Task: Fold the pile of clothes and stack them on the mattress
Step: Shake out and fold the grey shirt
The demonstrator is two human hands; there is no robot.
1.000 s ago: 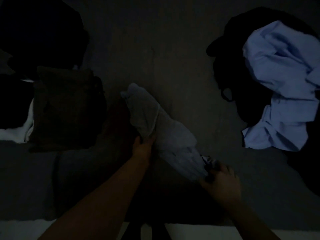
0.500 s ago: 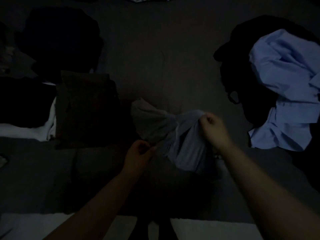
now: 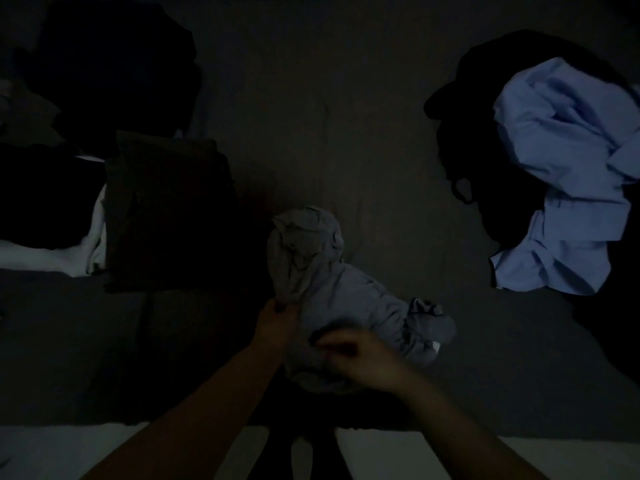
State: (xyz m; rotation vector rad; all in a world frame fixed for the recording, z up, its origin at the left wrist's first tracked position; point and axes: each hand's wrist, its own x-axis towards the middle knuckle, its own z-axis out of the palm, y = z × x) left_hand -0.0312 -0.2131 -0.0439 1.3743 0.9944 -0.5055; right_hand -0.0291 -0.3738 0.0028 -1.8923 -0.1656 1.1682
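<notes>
The left hand [image 3: 277, 318] pinches one edge of the grey garment [image 3: 332, 292]; the right hand [image 3: 360, 356] rests on its bunched lower part, the grip blurred, so I cannot tell how it holds. The garment lies crumpled near the front edge of the mattress [image 3: 346, 126]. Toward the left edge sit folded dark clothes [image 3: 166, 209], apparently done. Toward the right edge the light blue shirt [image 3: 568, 174] on a dark pile [image 3: 485, 133] is still unfolded.

Both forearms bare, no sleeves visible.
</notes>
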